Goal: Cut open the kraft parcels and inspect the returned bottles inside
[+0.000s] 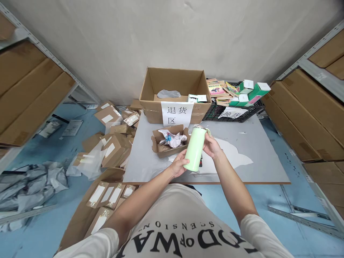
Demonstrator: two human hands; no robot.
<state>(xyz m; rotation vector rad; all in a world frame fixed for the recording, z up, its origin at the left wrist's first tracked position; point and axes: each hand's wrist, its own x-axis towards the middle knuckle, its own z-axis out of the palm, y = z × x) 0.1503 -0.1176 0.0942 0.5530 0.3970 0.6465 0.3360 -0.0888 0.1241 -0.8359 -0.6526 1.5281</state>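
A pale green thermos bottle (195, 148) with a metal-rimmed top and a small strap loop is held tilted above the table, its base toward me. My left hand (179, 164) is closed around its lower end. Near the top, my right hand (212, 145) grips it from the right side, by the loop. Just left of the bottle stands a small opened cardboard box (166, 152) with crumpled paper (174, 139) inside. White paper sheets (228, 154) lie under and to the right of my hands, and a dark object there is mostly hidden.
At the table's back stands a large open carton (150, 111) with a paper sign. Right of it, a black crate (212, 114) holds booklets and green-white boxes. Parcels (115, 147) are heaped left of the grey table (268, 168). Shelves of cartons flank both sides.
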